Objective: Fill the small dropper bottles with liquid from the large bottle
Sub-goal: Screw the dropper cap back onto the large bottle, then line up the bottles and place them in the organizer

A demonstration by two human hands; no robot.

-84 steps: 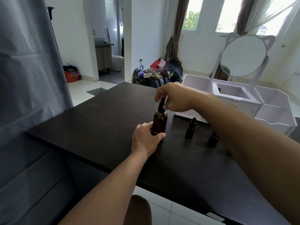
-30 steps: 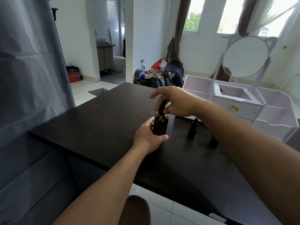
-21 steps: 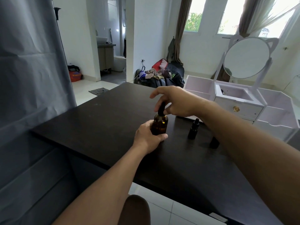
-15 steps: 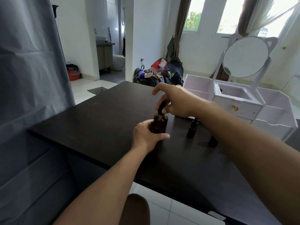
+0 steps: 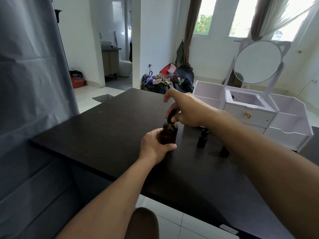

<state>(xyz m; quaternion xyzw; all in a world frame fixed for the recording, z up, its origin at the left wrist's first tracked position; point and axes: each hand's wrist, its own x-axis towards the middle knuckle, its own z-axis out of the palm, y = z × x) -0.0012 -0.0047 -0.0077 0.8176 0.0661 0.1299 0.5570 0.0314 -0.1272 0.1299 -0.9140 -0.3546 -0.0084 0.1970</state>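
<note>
The large amber bottle (image 5: 170,134) stands upright on the dark table (image 5: 107,131). My left hand (image 5: 153,147) wraps its lower body from the near side. My right hand (image 5: 185,111) reaches over from the right and pinches the bottle's black dropper cap (image 5: 170,116) between thumb and fingers, index finger lifted. To the right stands one small dark dropper bottle (image 5: 202,138), capped. A second small bottle (image 5: 224,151) is partly hidden behind my right forearm.
A white vanity organiser (image 5: 259,116) with a round mirror (image 5: 258,62) sits at the table's far right. A grey sheet (image 5: 31,83) hangs on the left. Bags and clothes (image 5: 169,81) lie on the floor beyond the table.
My right hand has shifted its grip on the cap, fingers opening and re-closing around it. The left hand has kept hold of the bottle, which stays in place.
</note>
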